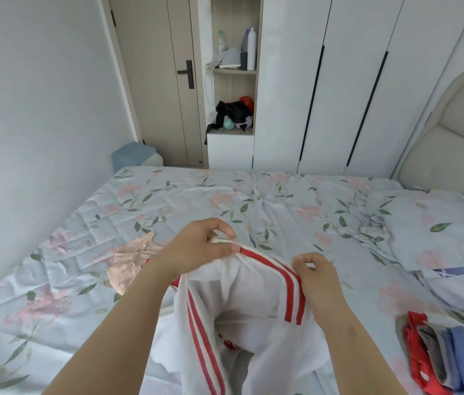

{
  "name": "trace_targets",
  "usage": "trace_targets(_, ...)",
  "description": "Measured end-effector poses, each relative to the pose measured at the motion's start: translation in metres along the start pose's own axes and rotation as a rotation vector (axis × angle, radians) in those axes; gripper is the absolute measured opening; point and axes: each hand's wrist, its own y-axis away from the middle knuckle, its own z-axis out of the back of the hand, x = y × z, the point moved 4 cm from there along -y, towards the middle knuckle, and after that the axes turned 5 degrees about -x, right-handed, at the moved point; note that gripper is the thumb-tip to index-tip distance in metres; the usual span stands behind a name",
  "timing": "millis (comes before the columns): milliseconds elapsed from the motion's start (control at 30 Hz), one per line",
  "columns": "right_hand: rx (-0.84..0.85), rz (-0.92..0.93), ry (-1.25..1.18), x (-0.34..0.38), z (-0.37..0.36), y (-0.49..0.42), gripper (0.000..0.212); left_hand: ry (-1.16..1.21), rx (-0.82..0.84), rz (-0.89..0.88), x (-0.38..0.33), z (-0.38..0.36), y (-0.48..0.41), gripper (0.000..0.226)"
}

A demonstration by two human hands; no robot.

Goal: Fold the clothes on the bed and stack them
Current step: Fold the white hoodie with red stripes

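A white garment with red stripes (242, 303) is being held up over the near edge of the bed (168, 201), at about 6 o'clock in the view, with its lower part hanging down out of the frame. Its upper hem is being pinched between the thumb and curled fingers of the left hand (202, 243), at 11 o'clock from the garment's middle. The right hand (315, 276) is being held against the striped edge at 2 o'clock from the garment's middle, thumb and forefinger curled toward each other; whether any cloth is being gripped there cannot be told.

A pink garment (131, 263) is lying crumpled on the flowered sheet at 9 o'clock from the left hand, partly hidden by the left forearm. A stack of folded clothes (439, 360) in red, grey and blue is being kept at 4 o'clock, near the right forearm but apart from it. A pillow (439, 223) in the same flowered cloth is lying at 3 o'clock, below the padded headboard (453, 124). A door (162, 81) and a white wardrobe (339, 81) are being seen at 12 o'clock, beyond the bed.
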Motion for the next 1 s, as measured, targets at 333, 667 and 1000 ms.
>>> trace_targets(333,-0.286,-0.062,0.004,-0.026,0.025,-0.012,0.008,-0.252,0.165,0.344,0.134,-0.039,0.028,0.014)
trace_targets(667,0.677,0.044,0.158,-0.019,-0.056,0.03,0.036,0.117,0.229,0.183,0.032,-0.037,-0.005,0.016)
trace_targets(1000,0.598,-0.066,0.06,-0.013,-0.024,0.01,0.012,-0.511,0.444,0.089,0.063,-0.037,-0.007,0.021)
